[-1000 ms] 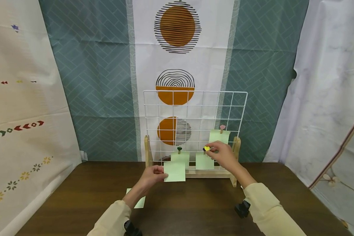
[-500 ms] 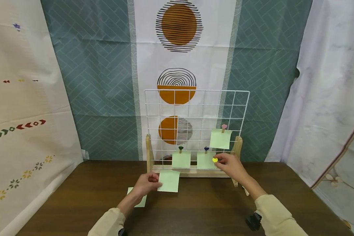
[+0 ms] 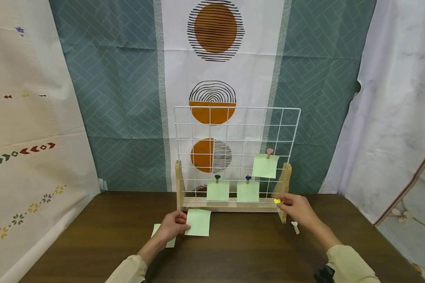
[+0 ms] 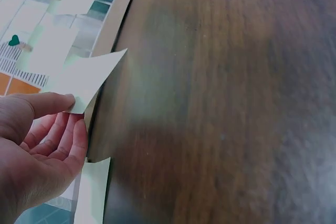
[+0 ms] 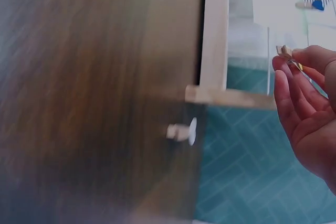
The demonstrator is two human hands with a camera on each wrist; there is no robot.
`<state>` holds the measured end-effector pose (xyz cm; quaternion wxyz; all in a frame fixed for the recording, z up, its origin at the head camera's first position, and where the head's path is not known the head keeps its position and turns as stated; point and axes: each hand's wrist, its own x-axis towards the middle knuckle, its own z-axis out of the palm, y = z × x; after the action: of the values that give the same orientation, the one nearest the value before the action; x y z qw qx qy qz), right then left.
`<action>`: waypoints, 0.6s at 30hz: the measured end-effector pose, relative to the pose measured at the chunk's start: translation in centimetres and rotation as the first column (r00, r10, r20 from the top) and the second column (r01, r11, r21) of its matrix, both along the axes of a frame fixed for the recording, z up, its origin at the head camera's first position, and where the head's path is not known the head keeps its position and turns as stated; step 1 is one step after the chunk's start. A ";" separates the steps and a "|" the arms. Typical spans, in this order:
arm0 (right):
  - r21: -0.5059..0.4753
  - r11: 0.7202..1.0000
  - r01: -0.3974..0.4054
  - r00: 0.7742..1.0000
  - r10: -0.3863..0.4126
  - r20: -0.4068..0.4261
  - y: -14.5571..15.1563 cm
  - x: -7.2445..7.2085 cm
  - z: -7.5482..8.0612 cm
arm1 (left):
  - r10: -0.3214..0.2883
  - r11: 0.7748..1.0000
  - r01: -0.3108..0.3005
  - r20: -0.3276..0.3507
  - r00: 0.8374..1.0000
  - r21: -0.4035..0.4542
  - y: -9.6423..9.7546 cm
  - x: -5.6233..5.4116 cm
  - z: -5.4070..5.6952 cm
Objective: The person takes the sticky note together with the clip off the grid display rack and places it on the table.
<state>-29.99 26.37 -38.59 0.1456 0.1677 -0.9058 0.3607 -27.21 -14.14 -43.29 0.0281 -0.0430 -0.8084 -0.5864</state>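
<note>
My left hand (image 3: 170, 228) pinches a pale green paper note (image 3: 198, 223) by its left edge, above the table and in front of the grid stand. In the left wrist view the note (image 4: 86, 80) curls upward from the thumb. My right hand (image 3: 299, 210) holds a small wooden clothespin with a yellow heart (image 3: 277, 201) between thumb and fingers, by the stand's right foot. Its wooden end (image 5: 284, 52) pokes out in the right wrist view. Another green note (image 3: 156, 228) lies on the table, partly hidden by my left hand.
A white wire grid (image 3: 237, 125) stands in a wooden base (image 3: 230, 206). Green, blue and pink heart clothespins hold three notes (image 3: 217, 191) on it. A white heart clothespin (image 3: 295, 228) lies on the brown table (image 3: 241, 247), right of the stand. Curtains hang behind.
My right hand has moved right and down with the yellow heart clothespin, away from the blue-pinned note. My left hand has lowered its note and drawn it left, off the grid.
</note>
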 end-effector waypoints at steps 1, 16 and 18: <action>-0.001 1.000 0.002 1.000 -0.002 0.004 0.3 0.1 -0.1 | 0.004 1.000 -0.004 -0.001 1.000 -0.001 -0.1 0.0 0.0; 0.047 0.997 0.063 0.996 -0.066 0.060 5.0 1.1 -2.0 | 0.082 0.989 -0.081 0.003 0.997 -0.125 -1.4 1.0 -0.4; 0.050 0.997 0.061 0.995 -0.065 0.076 5.5 1.2 -2.2 | 0.088 0.987 -0.087 0.005 0.996 -0.133 -1.5 1.1 -0.4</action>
<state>-28.83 31.82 -40.75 0.1174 0.1283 -0.9240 0.3404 -26.10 -15.69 -43.67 0.0467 -0.0061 -0.8467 -0.5299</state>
